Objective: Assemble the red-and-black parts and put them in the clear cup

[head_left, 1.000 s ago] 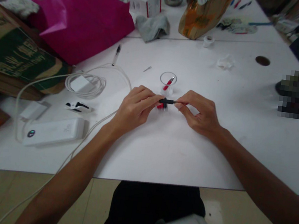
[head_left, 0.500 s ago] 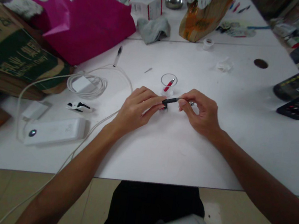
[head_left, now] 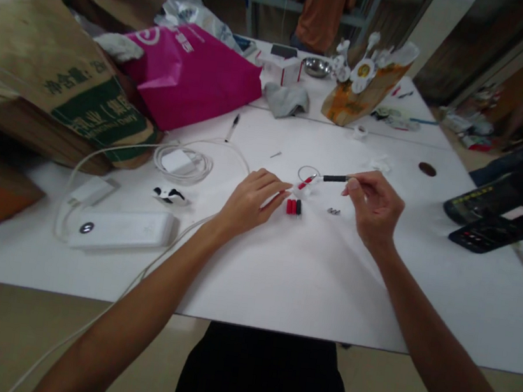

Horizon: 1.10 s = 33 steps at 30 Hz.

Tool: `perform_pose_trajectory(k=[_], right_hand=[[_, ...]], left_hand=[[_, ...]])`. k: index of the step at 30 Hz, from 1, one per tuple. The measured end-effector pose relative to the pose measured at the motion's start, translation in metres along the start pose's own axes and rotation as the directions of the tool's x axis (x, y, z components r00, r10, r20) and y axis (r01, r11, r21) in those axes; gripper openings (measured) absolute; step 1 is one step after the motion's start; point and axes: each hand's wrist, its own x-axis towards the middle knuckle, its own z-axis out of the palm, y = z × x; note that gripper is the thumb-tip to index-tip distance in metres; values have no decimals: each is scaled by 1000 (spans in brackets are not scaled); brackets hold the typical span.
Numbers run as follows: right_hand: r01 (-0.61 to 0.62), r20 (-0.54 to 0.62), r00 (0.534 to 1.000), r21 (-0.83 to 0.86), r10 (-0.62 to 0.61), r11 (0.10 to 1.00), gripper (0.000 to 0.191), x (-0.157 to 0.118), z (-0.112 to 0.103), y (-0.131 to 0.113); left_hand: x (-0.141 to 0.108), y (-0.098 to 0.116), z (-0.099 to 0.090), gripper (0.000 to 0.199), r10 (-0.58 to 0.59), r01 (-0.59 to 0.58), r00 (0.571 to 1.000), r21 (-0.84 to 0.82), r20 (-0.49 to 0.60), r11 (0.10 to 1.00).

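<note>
The right hand (head_left: pixel 373 204) pinches one end of a black barrel (head_left: pixel 334 178) between thumb and fingertips, up off the table (head_left: pixel 250 284). The barrel lies nearly level, its free end pointing left toward a clear cup (head_left: pixel 309 191) with a red piece (head_left: pixel 305 182) slanting out of it (whether the two touch, I cannot tell).

The left hand (head_left: pixel 253 201) hovers just left of the cup, thumb and forefinger bent toward each other at the tips; whether anything small sits between them, I cannot tell. Just beside those fingertips, three short caps (head_left: pixel 293 207), two red and one black, stand side by side. Below the barrel lie a few small metal bits (head_left: pixel 333 211), well apart from the right hand's fingers.

Left of the hands are a coiled cable (head_left: pixel 182 165), a white power bank (head_left: pixel 120 231) and a small black-and-white clip (head_left: pixel 168 195). Beyond the cable, a pen (head_left: pixel 232 128) lies near a pink bag (head_left: pixel 200 78). A grey cloth (head_left: pixel 286 99) rests farther back, with a metal bowl (head_left: pixel 317 68) behind it. To the right, a dark bottle (head_left: pixel 470 201) lies at a slant.
</note>
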Motion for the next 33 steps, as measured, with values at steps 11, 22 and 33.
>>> perform_pose_trajectory(k=[11, 22, 33], right_hand=[[233, 307, 940, -262, -148, 937, 11, 46, 15, 8], [292, 500, 862, -342, -90, 893, 8, 61, 24, 15], [254, 483, 873, -316, -75, 914, 8, 59, 21, 12]], left_hand=[[1, -2, -6, 27, -11, 11, 1000, 35, -16, 999], [0, -6, -7, 31, -35, 34, 999, 35, 21, 999], [-2, -8, -5, 30, -41, 39, 997, 35, 58, 999]])
